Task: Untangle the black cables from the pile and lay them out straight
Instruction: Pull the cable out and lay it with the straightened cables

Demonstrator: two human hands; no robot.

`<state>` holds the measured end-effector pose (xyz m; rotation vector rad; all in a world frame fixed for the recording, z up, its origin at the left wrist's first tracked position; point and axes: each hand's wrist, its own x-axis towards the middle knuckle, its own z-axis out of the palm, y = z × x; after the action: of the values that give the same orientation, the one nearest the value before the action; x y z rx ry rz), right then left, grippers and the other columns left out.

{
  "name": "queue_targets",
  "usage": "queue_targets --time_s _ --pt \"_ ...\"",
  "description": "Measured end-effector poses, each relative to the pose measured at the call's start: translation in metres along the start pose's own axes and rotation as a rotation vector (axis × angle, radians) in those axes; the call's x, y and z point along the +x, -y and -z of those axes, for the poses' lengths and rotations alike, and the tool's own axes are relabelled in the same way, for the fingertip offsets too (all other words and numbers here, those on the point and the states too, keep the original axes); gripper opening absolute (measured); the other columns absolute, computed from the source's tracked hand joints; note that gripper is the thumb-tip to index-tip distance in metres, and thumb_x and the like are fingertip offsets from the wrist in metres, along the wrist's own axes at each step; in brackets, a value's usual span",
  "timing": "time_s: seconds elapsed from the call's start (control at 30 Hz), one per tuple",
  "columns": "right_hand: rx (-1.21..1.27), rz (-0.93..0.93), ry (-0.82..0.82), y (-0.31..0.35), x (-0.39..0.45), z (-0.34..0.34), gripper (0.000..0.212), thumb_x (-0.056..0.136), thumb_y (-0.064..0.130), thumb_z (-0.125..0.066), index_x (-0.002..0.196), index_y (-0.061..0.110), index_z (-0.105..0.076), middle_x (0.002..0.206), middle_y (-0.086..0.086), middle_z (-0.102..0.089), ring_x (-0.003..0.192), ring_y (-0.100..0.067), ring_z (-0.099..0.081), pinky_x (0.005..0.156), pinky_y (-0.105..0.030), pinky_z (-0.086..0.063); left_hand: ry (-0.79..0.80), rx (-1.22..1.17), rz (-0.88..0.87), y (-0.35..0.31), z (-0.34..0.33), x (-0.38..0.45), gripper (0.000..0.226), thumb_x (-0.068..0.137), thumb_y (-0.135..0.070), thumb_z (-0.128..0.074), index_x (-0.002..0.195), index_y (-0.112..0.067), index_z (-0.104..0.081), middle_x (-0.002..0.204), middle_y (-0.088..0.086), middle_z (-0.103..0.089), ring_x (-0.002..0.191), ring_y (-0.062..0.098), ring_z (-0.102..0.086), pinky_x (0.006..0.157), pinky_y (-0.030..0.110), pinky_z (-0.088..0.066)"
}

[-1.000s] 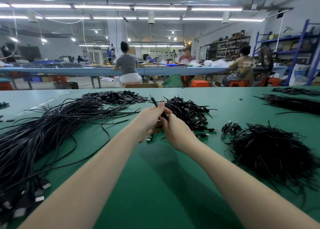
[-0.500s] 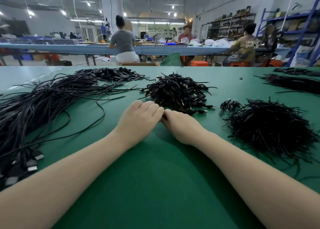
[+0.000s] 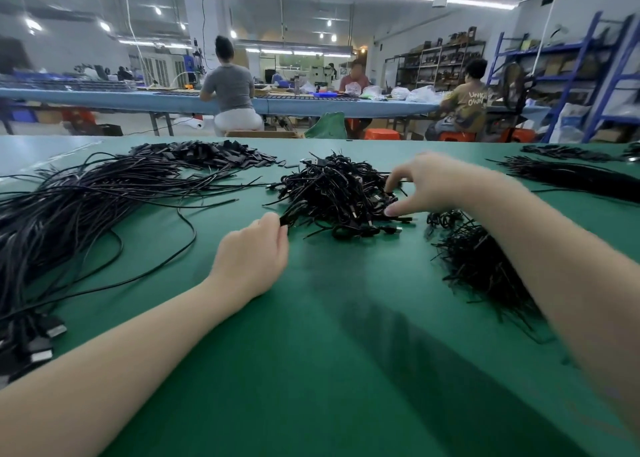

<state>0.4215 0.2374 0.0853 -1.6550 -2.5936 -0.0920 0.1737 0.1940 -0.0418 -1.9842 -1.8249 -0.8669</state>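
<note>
Left hand (image 3: pixel 251 255) pinches a cable end at the near edge of the tangled pile (image 3: pixel 339 193) — right hand (image 3: pixel 427 186), fingers spread, holds nothing. Best pull slowly, pinning the pile.

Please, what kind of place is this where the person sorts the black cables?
Most likely a small factory or assembly workshop. The green table carries several heaps of black cables, other workers sit at a long blue bench, and blue shelving racks stand along the right wall.
</note>
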Motion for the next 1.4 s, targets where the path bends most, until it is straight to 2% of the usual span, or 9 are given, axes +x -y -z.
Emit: queue_targets --time_s 0.13,0.23,0.53,0.67,0.77,0.93,1.1,1.27,1.4 --pt "-0.253 -0.123 0.338 -0.031 -0.022 0.023 0.038 0.080 0.044 -0.072 0.117 0.038 -0.064 0.127 0.004 -0.057 0.111 -0.018 -0.055 0.093 -0.029 -0.040 -0.014 -0.158 -0.010 -0.003 0.000 -0.001 0.032 0.101 -0.032 -0.033 0.074 -0.016 -0.032 0.062 0.001 -0.047 0.056 0.030 -0.050 0.054 0.035 -0.030" --pt "-0.291 -0.102 0.395 -0.049 -0.038 0.018 0.038 0.079 0.045 -0.073 0.115 0.042 -0.065 0.125 0.009 -0.060 0.111 -0.014 -0.057 0.096 -0.027 -0.043 -0.051 -0.168 -0.014 -0.002 0.000 -0.001 0.032 0.101 -0.033 -0.033 0.074 -0.015 -0.034 0.061 -0.001 -0.048 0.055 0.030 -0.050 0.051 0.035 -0.031" --pt "-0.424 0.090 0.152 -0.075 -0.046 0.005 0.009 0.083 0.047 -0.068 0.091 0.045 -0.071 0.099 0.021 -0.061 0.078 0.003 -0.052 0.078 -0.021 -0.049 0.008 -0.418 0.149 0.006 -0.002 0.003 0.035 0.102 -0.035 -0.032 0.077 -0.012 -0.040 0.057 0.000 -0.047 0.053 0.021 -0.045 0.049 0.033 -0.028" --pt "0.366 0.040 -0.278 -0.052 -0.039 0.012 0.010 0.078 0.038 -0.073 0.081 0.029 -0.074 0.069 0.014 -0.070 0.058 -0.002 -0.062 0.051 -0.009 -0.045 0.124 -0.635 0.214 0.008 -0.004 0.008 0.037 0.102 -0.034 -0.033 0.089 -0.002 -0.048 0.064 0.000 -0.047 0.056 0.018 -0.040 0.058 0.034 -0.034" --pt "0.968 0.032 -0.496 0.003 -0.018 -0.009 0.006 0.080 0.027 -0.076 0.081 0.024 -0.071 0.071 0.005 -0.073 0.066 -0.009 -0.070 0.060 -0.019 -0.056 0.221 -0.726 0.266 0.009 -0.004 0.010 0.040 0.103 -0.035 -0.033 0.095 0.000 -0.049 0.072 0.000 -0.048 0.063 0.018 -0.041 0.066 0.036 -0.037" --pt "0.738 0.196 -0.675 0.087 0.011 -0.076 0.003 0.084 0.021 -0.073 0.081 0.021 -0.071 0.071 0.015 -0.065 0.062 0.006 -0.057 0.062 -0.007 -0.043 0.209 -0.608 0.215 0.009 -0.007 0.010 0.027 0.102 -0.031 -0.038 0.085 -0.011 -0.045 0.072 0.002 -0.052 0.065 0.021 -0.047 0.063 0.038 -0.038" --pt "0.877 0.233 -0.790 0.103 0.014 -0.117 0.003 0.084 0.017 -0.072 0.084 0.019 -0.071 0.074 0.014 -0.068 0.068 0.000 -0.062 0.066 -0.014 -0.049 0.267 -0.510 0.130 0.010 -0.012 0.013 0.028 0.101 -0.030 -0.040 0.078 -0.016 -0.036 0.073 0.005 -0.052 0.070 0.027 -0.047 0.061 0.037 -0.033" --pt "0.923 0.258 -0.749 0.105 0.013 -0.115 0.003 0.084 0.017 -0.071 0.084 0.020 -0.071 0.072 0.019 -0.066 0.067 0.002 -0.061 0.061 -0.005 -0.040 0.306 -0.494 0.016 0.010 -0.011 0.012 0.026 0.101 -0.027 -0.039 0.107 -0.003 -0.049 0.098 0.017 -0.064 0.092 0.033 -0.060 0.080 0.045 -0.046" --pt "0.834 0.264 -0.699 0.110 0.004 -0.112 0.004 0.086 0.019 -0.068 0.086 0.021 -0.071 0.073 0.016 -0.067 0.067 -0.003 -0.060 0.062 -0.014 -0.045 0.241 -0.319 -0.062 0.005 -0.010 0.006 0.026 0.099 -0.016 -0.040 0.119 -0.004 -0.050 0.102 0.013 -0.065 0.091 0.033 -0.063 0.077 0.044 -0.049"
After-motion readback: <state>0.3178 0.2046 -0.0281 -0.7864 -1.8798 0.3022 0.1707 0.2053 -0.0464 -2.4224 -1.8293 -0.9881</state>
